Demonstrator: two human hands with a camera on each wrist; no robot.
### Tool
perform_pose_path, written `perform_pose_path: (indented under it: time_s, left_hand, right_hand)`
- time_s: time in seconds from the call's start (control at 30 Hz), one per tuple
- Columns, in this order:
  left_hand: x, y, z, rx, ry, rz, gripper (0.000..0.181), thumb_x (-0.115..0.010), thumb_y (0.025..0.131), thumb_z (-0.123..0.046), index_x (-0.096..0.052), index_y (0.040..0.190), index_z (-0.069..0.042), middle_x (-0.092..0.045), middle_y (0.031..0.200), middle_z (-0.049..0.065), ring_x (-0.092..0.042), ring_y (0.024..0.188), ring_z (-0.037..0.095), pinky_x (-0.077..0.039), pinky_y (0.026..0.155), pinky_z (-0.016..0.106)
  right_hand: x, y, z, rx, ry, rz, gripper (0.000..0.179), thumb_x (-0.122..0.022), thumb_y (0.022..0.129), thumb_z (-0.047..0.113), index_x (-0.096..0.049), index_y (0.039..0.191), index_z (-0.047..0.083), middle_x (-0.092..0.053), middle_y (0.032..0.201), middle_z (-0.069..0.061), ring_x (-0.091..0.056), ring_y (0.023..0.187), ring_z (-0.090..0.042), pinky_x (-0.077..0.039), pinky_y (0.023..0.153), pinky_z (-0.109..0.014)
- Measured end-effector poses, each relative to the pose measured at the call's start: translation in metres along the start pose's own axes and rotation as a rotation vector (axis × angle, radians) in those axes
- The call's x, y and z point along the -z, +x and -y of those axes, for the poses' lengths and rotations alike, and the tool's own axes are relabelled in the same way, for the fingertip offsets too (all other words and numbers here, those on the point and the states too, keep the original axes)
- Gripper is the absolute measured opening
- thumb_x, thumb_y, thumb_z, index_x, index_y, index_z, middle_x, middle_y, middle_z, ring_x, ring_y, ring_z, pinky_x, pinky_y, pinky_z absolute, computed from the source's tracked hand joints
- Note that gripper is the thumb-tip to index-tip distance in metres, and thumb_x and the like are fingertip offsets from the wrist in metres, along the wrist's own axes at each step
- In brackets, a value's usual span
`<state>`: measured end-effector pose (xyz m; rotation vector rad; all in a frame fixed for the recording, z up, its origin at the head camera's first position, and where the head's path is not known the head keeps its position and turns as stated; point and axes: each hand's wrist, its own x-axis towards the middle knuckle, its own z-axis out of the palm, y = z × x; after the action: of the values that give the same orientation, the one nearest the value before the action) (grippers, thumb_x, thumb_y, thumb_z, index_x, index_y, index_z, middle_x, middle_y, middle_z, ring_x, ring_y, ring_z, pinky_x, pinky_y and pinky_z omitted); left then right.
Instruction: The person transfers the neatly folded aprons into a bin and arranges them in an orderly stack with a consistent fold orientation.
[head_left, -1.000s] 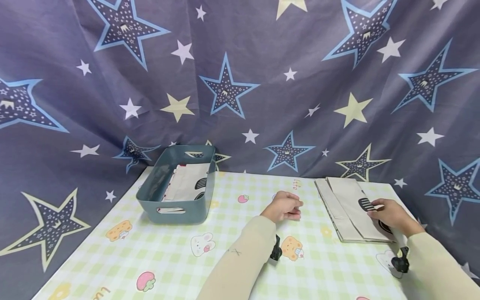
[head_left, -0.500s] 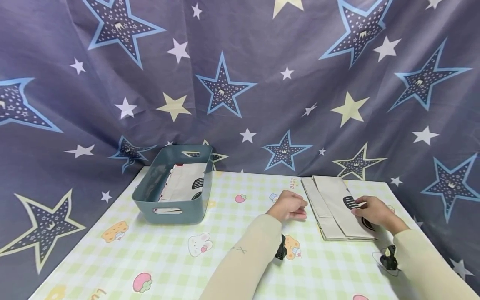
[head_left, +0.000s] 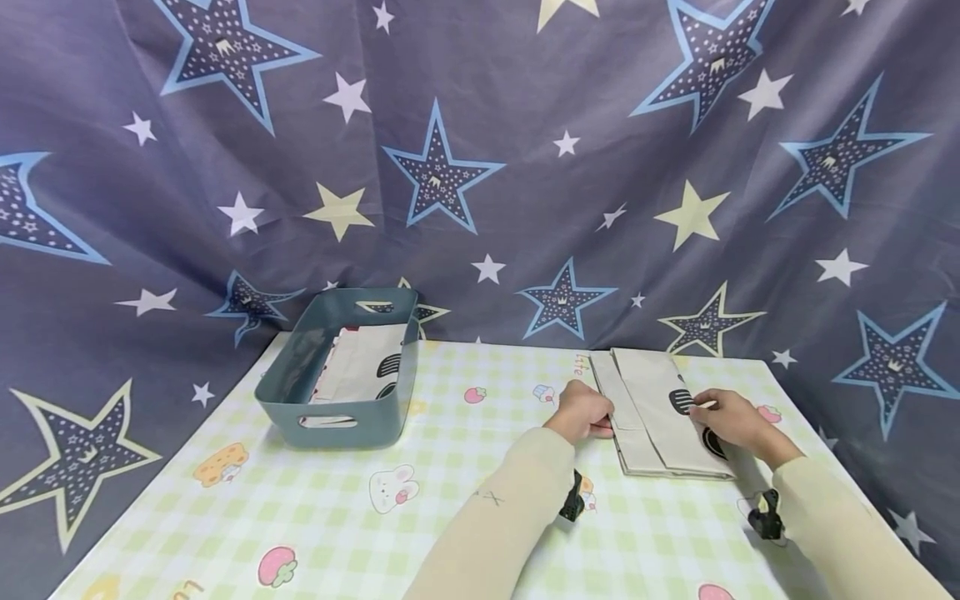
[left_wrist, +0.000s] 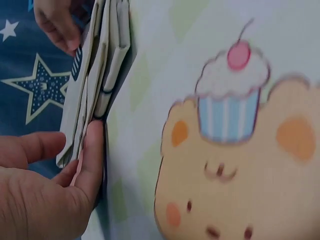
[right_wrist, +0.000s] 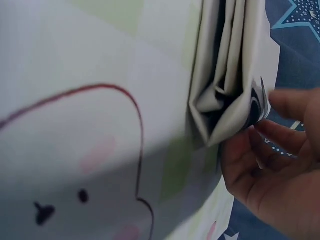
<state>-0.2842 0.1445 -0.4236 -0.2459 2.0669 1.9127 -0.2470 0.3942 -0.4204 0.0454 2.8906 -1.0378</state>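
Observation:
A folded cream cloth with black printed shapes lies in several layers on the right part of the table. My left hand is at its left edge; in the left wrist view the thumb is on top and fingers reach under the layers. At the opposite edge my right hand grips the cloth, its thumb above and other fingers against the side fold, as the right wrist view shows. Loose folds of the cloth show at its end.
A blue-grey plastic basket stands at the back left, holding another folded cream cloth with black prints. A green-checked tablecloth covers the table. Behind hangs a dark blue curtain with stars.
The folded cloth has slid left along with my right hand. My left hand has moved slightly right and now meets the cloth's left edge, where a gap was before.

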Motion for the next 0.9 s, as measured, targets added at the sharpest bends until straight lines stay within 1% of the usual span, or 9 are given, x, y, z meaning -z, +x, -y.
perform_pose_path:
  time_s: [0.1, 0.23, 0.33, 0.43, 0.53, 0.6, 0.73, 0.8, 0.9]
  left_hand:
    - [-0.0038, 0.001, 0.0007, 0.017, -0.004, -0.029, 0.018, -0.062, 0.078, 0.015, -0.055, 0.076, -0.001, -0.054, 0.055, 0.007, -0.057, 0.046, 0.017, -0.063, 0.066, 0.039]
    - [-0.008, 0.0034, 0.0017, 0.044, -0.007, -0.066, 0.019, -0.065, 0.078, 0.015, -0.056, 0.074, -0.002, -0.052, 0.054, 0.005, -0.058, 0.045, 0.017, -0.063, 0.065, 0.037]
    - [-0.0098, 0.0054, 0.0022, 0.052, -0.009, -0.086, 0.02, -0.067, 0.078, 0.015, -0.056, 0.073, -0.001, -0.052, 0.056, 0.005, -0.058, 0.045, 0.016, -0.063, 0.066, 0.036]
    - [-0.0102, 0.0065, 0.0027, 0.057, -0.019, -0.092, 0.021, -0.068, 0.079, 0.016, -0.057, 0.072, -0.002, -0.052, 0.057, 0.006, -0.056, 0.045, 0.015, -0.063, 0.067, 0.036]
    - [-0.0094, 0.0055, 0.0022, 0.056, -0.049, -0.083, 0.021, -0.068, 0.08, 0.015, -0.059, 0.075, -0.003, -0.054, 0.059, 0.005, -0.055, 0.047, 0.014, -0.063, 0.069, 0.037]
    - [-0.0084, 0.004, 0.0018, 0.047, -0.068, -0.074, 0.021, -0.069, 0.081, 0.014, -0.061, 0.076, -0.004, -0.056, 0.06, 0.005, -0.054, 0.048, 0.012, -0.063, 0.07, 0.037]
    - [-0.007, 0.0015, 0.0013, 0.027, -0.082, -0.045, 0.019, -0.071, 0.083, 0.012, -0.065, 0.082, -0.006, -0.056, 0.061, 0.005, -0.054, 0.05, 0.011, -0.063, 0.073, 0.037]
    - [-0.0071, 0.0011, 0.0011, 0.021, -0.08, -0.036, 0.018, -0.071, 0.083, 0.011, -0.067, 0.085, -0.006, -0.056, 0.06, 0.005, -0.053, 0.049, 0.01, -0.063, 0.072, 0.036]
    - [-0.0075, 0.0002, -0.0001, 0.008, -0.067, -0.029, 0.017, -0.072, 0.083, 0.011, -0.069, 0.088, -0.005, -0.055, 0.06, 0.004, -0.052, 0.048, 0.01, -0.063, 0.072, 0.037]
  right_hand:
    - [-0.0019, 0.0004, -0.0033, -0.057, 0.108, -0.008, 0.036, -0.049, 0.105, 0.011, -0.052, 0.129, -0.017, -0.064, 0.085, -0.009, -0.056, 0.068, -0.016, -0.051, 0.057, -0.031]
    - [-0.0006, 0.0004, -0.006, -0.138, 0.248, 0.007, 0.037, -0.052, 0.104, 0.009, -0.049, 0.13, -0.017, -0.062, 0.08, 0.001, -0.055, 0.067, -0.011, -0.051, 0.058, -0.028]
    - [0.0017, -0.0001, -0.0054, -0.195, 0.361, 0.043, 0.033, -0.056, 0.103, 0.008, -0.053, 0.125, -0.016, -0.058, 0.072, 0.005, -0.053, 0.061, -0.007, -0.05, 0.056, -0.025]
    - [0.0033, -0.0007, -0.0037, -0.24, 0.451, 0.082, 0.021, -0.057, 0.102, 0.007, -0.061, 0.113, -0.011, -0.055, 0.065, 0.007, -0.05, 0.055, -0.004, -0.048, 0.053, -0.022]
    - [0.0045, -0.0011, -0.0006, -0.271, 0.48, 0.091, 0.013, -0.059, 0.101, 0.006, -0.065, 0.105, -0.005, -0.055, 0.063, 0.008, -0.05, 0.054, -0.002, -0.051, 0.055, -0.022]
    - [0.0051, -0.0009, 0.0009, -0.276, 0.475, 0.091, 0.01, -0.06, 0.1, 0.006, -0.064, 0.104, -0.003, -0.055, 0.065, 0.007, -0.051, 0.056, -0.003, -0.052, 0.056, -0.023]
    - [0.0059, -0.0002, 0.0031, -0.275, 0.484, 0.087, 0.013, -0.062, 0.1, 0.007, -0.062, 0.108, -0.003, -0.058, 0.072, 0.006, -0.052, 0.061, -0.006, -0.052, 0.06, -0.025]
    - [0.0058, -0.0001, 0.0035, -0.266, 0.515, 0.09, 0.016, -0.062, 0.1, 0.007, -0.061, 0.111, -0.005, -0.059, 0.075, 0.006, -0.052, 0.063, -0.006, -0.051, 0.062, -0.025]
    - [0.0045, 0.0, 0.0036, -0.246, 0.567, 0.098, 0.018, -0.061, 0.1, 0.007, -0.06, 0.114, -0.004, -0.058, 0.075, 0.007, -0.052, 0.064, -0.005, -0.051, 0.062, -0.025]
